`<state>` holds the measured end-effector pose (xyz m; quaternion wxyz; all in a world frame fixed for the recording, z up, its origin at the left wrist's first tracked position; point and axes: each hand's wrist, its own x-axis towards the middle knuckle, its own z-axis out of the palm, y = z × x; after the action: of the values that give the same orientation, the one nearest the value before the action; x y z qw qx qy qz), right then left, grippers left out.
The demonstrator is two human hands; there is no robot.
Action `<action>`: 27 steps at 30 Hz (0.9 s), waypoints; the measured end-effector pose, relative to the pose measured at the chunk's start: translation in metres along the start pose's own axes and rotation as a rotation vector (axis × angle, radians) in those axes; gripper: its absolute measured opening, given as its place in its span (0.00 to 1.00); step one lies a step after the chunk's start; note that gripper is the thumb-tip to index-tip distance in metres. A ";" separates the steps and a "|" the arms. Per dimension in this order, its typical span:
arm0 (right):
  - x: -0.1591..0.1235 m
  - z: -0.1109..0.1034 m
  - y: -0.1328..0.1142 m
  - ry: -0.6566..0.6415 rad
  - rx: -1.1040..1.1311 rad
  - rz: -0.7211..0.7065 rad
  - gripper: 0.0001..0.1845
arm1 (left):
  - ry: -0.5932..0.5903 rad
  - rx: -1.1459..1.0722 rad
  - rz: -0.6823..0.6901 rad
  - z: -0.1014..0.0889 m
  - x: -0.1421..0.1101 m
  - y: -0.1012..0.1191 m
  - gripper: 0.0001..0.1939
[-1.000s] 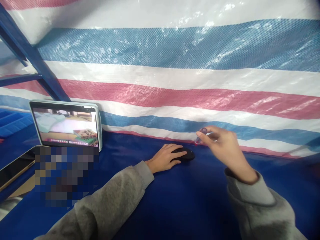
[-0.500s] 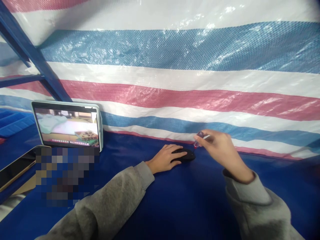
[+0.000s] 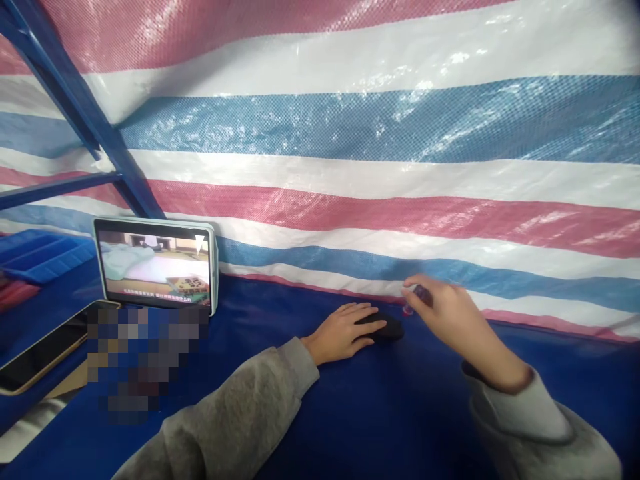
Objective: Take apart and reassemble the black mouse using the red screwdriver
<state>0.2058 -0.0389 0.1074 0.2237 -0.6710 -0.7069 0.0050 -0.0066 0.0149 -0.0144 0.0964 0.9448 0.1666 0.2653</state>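
Note:
My left hand point(image 3: 343, 333) rests over a black computer mouse point(image 3: 393, 328) on the blue table surface, its fingers draped across the back end and holding it down. To the right of the mouse and a little above it, my right hand point(image 3: 440, 303) is closed in a pinch. Between its fingers is a small screwdriver point(image 3: 423, 295) with a dark, see-through handle and a reddish collar at the lower end. The fingers hide part of its handle, and its thin shaft is hard to make out now. The tool appears apart from the mouse.
A tablet point(image 3: 155, 263) playing a video stands at the left. Before it lie a phone point(image 3: 55, 343) and a pixelated patch. Blue trays point(image 3: 55, 257) sit at the far left beside a blue metal frame point(image 3: 80, 100). A striped tarp point(image 3: 350, 173) hangs behind the table.
The view has shifted, so everything sits lower and further right. My right hand first brought the screwdriver down towards the mouse's right end, then drew slightly away. My left hand stays on the mouse.

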 end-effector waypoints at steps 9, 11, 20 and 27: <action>-0.005 -0.004 -0.001 -0.051 -0.219 0.012 0.17 | 0.003 0.053 0.025 0.002 0.001 0.002 0.21; -0.006 -0.003 -0.002 -0.037 -0.208 -0.013 0.15 | 0.006 0.050 0.027 0.002 0.001 0.002 0.21; -0.006 -0.004 -0.002 -0.068 -0.306 0.026 0.21 | -0.014 0.032 0.056 -0.002 0.001 0.005 0.24; -0.008 -0.004 0.002 -0.042 -0.246 -0.045 0.18 | -0.027 0.009 0.072 -0.004 0.000 0.005 0.24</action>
<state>0.2090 -0.0476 0.1075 0.1249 -0.6772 -0.7215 -0.0724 -0.0073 0.0106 -0.0092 0.0849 0.9540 0.1322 0.2552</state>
